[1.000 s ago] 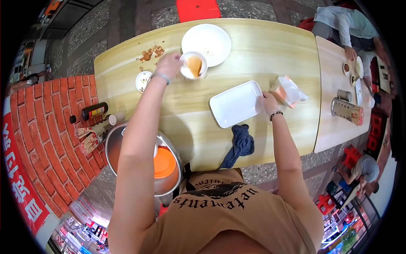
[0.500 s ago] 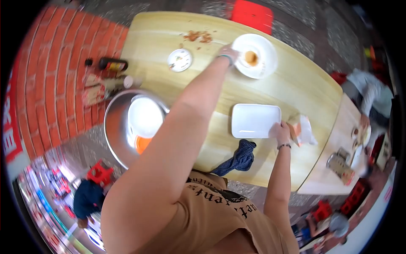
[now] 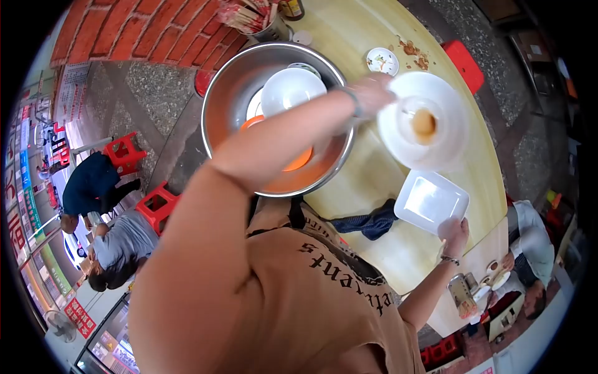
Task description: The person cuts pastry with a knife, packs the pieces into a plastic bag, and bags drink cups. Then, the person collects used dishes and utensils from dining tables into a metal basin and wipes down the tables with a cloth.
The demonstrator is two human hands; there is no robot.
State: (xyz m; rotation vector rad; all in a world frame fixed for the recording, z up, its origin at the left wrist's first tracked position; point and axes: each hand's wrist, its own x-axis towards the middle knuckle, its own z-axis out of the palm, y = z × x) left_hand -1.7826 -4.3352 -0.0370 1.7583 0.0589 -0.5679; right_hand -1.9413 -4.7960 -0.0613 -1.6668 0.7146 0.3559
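My left hand (image 3: pixel 374 93) is closed on the near rim of a large white bowl (image 3: pixel 456 134) with some brown liquid in it; the hand is slightly blurred. My right hand (image 3: pixel 455 237) grips the corner of a white rectangular dish (image 3: pixel 430 201), its inside bare. The dish lies just below the bowl in the view, and their edges nearly meet. Left of the bowl, under my left forearm, stands a big steel basin (image 3: pixel 210 106). Inside it are a white bowl (image 3: pixel 289 93) and an orange bowl (image 3: pixel 299 161), partly hidden by the arm.
A dark blue cloth (image 3: pixel 374 221) lies at the near edge of the table (image 3: pixel 330 206). Beyond are a small patterned saucer (image 3: pixel 382 61), brown scraps (image 3: pixel 416 55) and a chopstick holder (image 3: pixel 271 31). Red stools (image 3: pixel 156 206) and other people (image 3: pixel 124 240) are around.
My view has turned and shifted toward the basin. The bowl and the rectangular dish have come closer together and nearer the basin, still in my hands. The crumpled paper beside my right hand no longer shows.
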